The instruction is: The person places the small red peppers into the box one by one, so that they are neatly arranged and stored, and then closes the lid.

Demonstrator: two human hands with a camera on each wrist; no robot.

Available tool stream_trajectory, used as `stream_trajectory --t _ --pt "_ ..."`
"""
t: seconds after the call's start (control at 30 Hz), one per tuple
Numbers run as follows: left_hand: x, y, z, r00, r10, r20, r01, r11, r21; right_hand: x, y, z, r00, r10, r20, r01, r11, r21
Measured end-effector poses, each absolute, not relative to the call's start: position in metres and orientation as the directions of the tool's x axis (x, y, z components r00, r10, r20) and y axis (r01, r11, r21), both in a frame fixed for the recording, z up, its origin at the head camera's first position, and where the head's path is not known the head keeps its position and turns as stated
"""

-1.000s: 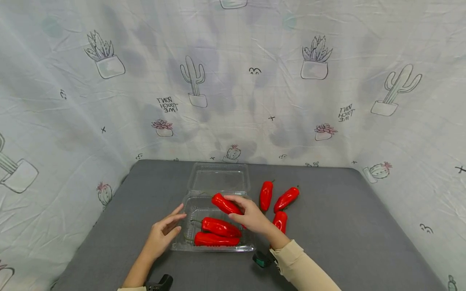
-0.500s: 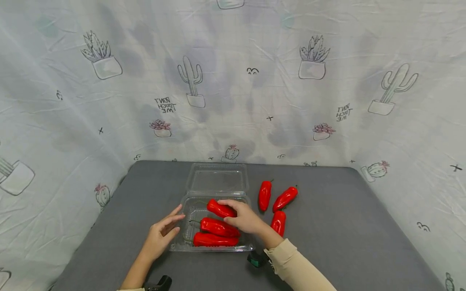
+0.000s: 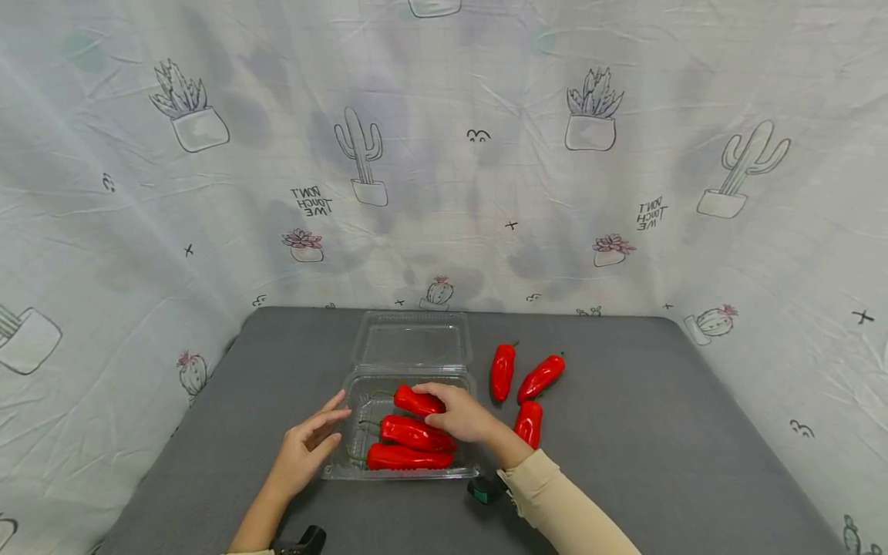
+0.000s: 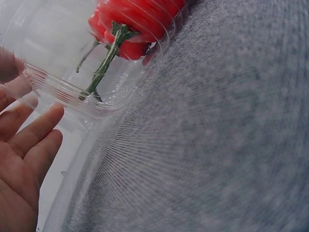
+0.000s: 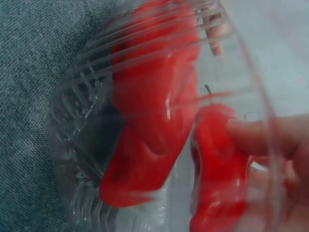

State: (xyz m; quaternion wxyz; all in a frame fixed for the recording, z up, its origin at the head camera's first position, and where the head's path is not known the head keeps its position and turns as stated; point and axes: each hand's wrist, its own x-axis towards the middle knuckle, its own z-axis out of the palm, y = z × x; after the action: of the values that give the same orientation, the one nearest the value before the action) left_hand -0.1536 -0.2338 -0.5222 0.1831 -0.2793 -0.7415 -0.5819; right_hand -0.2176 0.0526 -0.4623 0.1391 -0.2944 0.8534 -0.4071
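A clear plastic clamshell container (image 3: 398, 475) lies with its lid (image 3: 412, 343) folded back. Two red peppers, a middle one (image 3: 416, 434) and a front one (image 3: 409, 457), lie side by side in its base, stems to the left. Behind them, inside the base, my right hand (image 3: 463, 418) holds a third red pepper (image 3: 415, 400) between thumb and fingers; the right wrist view shows this pepper (image 5: 219, 150) through the clear wall. My left hand (image 3: 304, 453) is at the container's left side, fingers extended; in the left wrist view its fingertips lie against or close by the ridged wall.
On the grey table (image 3: 624, 432), right of the container, lie three more red peppers: one upright in view (image 3: 502, 372), one slanted (image 3: 541, 378), one nearer (image 3: 529, 424) partly behind the right forearm. A patterned white curtain (image 3: 444, 154) surrounds the table.
My right hand has lowered the held pepper into the rear of the container's base, moving slightly left and toward me. The left hand has stayed at the container's side.
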Motion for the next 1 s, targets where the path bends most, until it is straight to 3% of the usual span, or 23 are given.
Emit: stream_trajectory --t 0.6,1.0 --pt "-0.153 -0.234 -0.523 -0.779 0.207 0.592 0.625 0.185 0.758 -0.22 0.041 -0.468 -0.8 -0.599 -0.035 -0.422 0.602 -0.678" --pt "-0.152 -0.232 -0.52 -0.788 0.201 0.582 0.614 0.194 0.765 -0.218 0.037 -0.47 -0.793 -0.609 -0.023 -0.409 0.56 -0.72"
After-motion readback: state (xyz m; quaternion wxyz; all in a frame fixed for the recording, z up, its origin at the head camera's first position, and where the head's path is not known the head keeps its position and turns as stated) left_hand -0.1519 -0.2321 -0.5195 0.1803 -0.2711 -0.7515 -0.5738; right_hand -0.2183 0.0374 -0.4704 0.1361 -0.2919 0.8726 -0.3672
